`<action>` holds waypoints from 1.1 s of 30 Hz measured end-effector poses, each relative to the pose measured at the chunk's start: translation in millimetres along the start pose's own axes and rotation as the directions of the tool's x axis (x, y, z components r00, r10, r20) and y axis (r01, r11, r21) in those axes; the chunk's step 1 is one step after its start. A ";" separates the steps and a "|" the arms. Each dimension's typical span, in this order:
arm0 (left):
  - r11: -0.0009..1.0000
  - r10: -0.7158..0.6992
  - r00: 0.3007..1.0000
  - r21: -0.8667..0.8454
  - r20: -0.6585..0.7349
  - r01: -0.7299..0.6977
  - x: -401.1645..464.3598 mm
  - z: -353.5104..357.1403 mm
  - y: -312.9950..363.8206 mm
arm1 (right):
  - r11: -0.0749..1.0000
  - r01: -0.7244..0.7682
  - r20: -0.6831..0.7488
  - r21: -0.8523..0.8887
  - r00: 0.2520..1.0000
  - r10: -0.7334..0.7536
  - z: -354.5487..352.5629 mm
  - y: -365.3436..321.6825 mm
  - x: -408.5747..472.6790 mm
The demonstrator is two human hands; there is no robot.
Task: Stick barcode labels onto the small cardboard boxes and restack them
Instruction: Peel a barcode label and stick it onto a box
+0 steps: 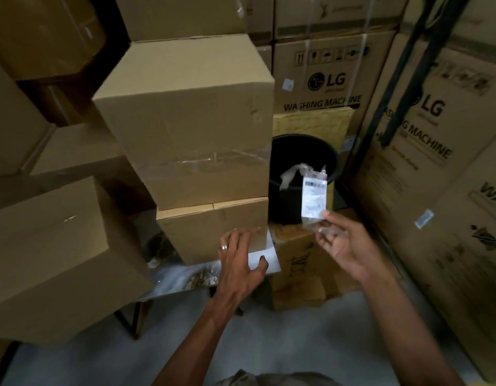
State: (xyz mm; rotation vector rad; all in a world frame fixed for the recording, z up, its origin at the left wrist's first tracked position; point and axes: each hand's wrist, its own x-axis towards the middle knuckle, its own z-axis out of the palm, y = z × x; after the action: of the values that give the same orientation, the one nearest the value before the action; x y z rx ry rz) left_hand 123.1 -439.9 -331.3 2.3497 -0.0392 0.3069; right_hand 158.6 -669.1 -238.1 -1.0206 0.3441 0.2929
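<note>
My right hand (343, 242) pinches the lower end of a white barcode label (313, 197) with clear film around it, held upright in front of the black bin. My left hand (239, 259), a ring on one finger, lies flat with fingers spread on the front face of the lower cardboard box (210, 227) in the middle stack. A larger taped cardboard box (191, 118) sits on top of that one. Another plain box (51, 260) stands at the left. Both stacks rest on a small table (265, 264).
A black bin (297, 157) with crumpled film inside stands to the right of the stack, on a low printed carton (297, 263). Tall washing machine cartons (322, 76) wall in the back and right (436, 168). More brown boxes fill the left. Pale floor lies below.
</note>
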 end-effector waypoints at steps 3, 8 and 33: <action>1.000 0.005 1.000 0.021 -0.006 -0.005 9.0 5.2 5.8 | 0.988 0.090 -0.049 -0.122 0.994 -0.096 -8.0 -21.9 37.1; 0.999 -0.012 0.998 0.037 -0.058 0.015 20.3 -0.3 11.1 | 0.968 0.060 -0.092 -0.243 0.992 -0.084 -1.6 -54.1 100.6; 0.996 -0.060 0.993 0.067 -0.099 0.067 -2.4 -29.8 -24.9 | 0.825 0.147 0.111 -0.546 0.989 -0.102 33.0 -79.1 232.8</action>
State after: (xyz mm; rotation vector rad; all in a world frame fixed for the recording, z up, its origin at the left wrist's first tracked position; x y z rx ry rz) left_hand 117.5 -401.5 -328.5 2.3971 0.0943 0.3963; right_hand 405.8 -661.4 -256.7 -1.5957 0.1156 0.3202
